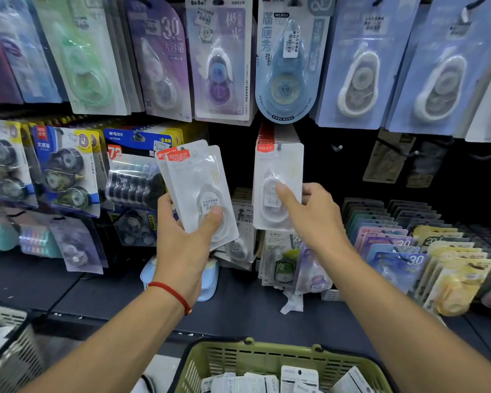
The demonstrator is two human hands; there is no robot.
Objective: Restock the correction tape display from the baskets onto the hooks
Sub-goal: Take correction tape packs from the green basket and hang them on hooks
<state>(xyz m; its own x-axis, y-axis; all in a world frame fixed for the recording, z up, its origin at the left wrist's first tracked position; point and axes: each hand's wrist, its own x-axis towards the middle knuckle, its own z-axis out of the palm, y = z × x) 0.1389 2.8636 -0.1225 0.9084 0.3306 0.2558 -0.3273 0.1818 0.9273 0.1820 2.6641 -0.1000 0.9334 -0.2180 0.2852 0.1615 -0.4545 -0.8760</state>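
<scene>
Right hand (309,214) pinches a white pack (278,185) at its hook (279,146); left hand (187,236) grips spare packs (199,191), likely hung next.

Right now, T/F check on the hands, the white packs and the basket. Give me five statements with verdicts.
1. The left hand grips white blister-carded correction tape packs with red top labels. True.
2. The right hand is empty and hangs by the basket. False: it pinches the lower part of a white carded correction tape pack up at the display, whose top is at a hook.
3. The green slotted plastic basket is empty. False: white packs lie in it.
4. A red cord bracelet sits on the left wrist. True.
5. The left hand holds a single pack. False: at least two packs are fanned, one behind the other.
</scene>
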